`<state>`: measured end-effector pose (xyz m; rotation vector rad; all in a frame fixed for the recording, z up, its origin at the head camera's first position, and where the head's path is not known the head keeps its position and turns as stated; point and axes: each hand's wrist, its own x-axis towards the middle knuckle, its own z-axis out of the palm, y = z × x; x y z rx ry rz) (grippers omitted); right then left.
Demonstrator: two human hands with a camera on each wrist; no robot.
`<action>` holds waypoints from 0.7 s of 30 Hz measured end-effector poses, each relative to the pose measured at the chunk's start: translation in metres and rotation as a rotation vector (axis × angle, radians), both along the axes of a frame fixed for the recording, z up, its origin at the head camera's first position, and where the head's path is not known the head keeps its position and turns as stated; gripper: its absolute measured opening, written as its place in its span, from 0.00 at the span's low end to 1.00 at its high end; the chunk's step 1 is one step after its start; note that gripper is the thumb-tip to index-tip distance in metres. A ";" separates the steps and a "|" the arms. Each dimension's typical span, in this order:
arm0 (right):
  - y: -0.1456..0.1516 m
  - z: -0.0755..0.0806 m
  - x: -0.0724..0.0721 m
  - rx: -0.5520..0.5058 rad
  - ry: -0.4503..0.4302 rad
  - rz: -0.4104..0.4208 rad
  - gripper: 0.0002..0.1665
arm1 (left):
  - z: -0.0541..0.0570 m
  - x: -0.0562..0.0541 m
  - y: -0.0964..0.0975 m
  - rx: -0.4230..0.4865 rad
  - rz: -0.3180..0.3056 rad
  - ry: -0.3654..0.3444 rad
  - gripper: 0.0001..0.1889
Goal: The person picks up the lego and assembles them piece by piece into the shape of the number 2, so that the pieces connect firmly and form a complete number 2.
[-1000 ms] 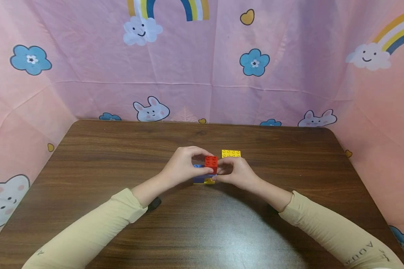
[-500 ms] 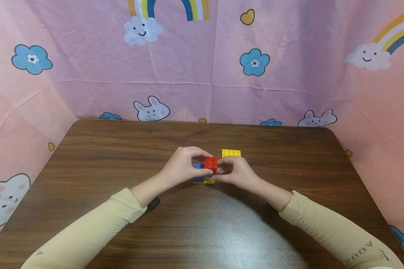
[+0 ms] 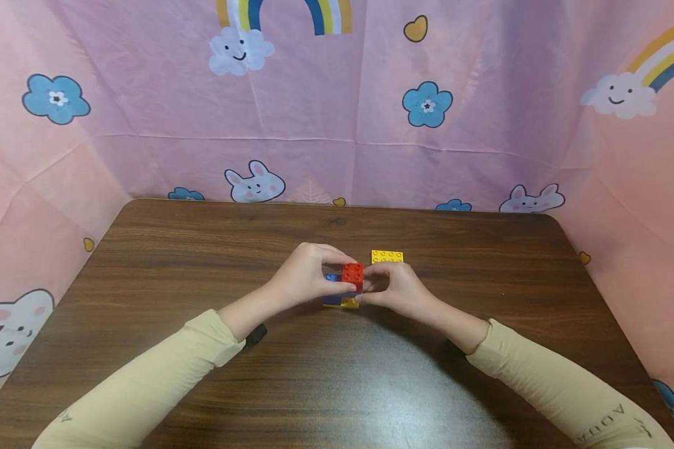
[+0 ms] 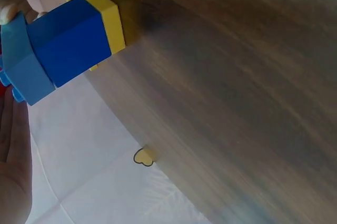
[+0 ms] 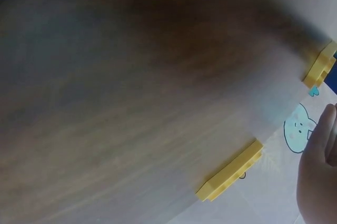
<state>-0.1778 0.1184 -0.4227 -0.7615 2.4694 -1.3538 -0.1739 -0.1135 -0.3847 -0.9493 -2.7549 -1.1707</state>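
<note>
Red brick (image 3: 352,277) stays pinched by my left hand (image 3: 306,274), as before; my right hand (image 3: 399,289) pinches the blue-yellow stack (image 3: 332,299); my right sleeve (image 3: 556,380) shows letters, including "A".

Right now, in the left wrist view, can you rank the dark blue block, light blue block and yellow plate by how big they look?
1. Dark blue block
2. Light blue block
3. Yellow plate
That's apparent size only; nearness to the camera may skew it.

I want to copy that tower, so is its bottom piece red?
No, in the left wrist view the bottom piece is yellow, beneath a dark blue block.
</note>
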 end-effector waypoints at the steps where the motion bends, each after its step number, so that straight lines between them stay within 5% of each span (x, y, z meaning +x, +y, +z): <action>1: 0.000 0.000 0.000 0.000 0.004 0.001 0.20 | 0.000 -0.001 0.000 -0.002 -0.005 0.001 0.17; 21: -0.002 0.001 0.001 0.013 0.075 0.009 0.17 | 0.003 -0.001 0.001 -0.039 -0.008 -0.005 0.17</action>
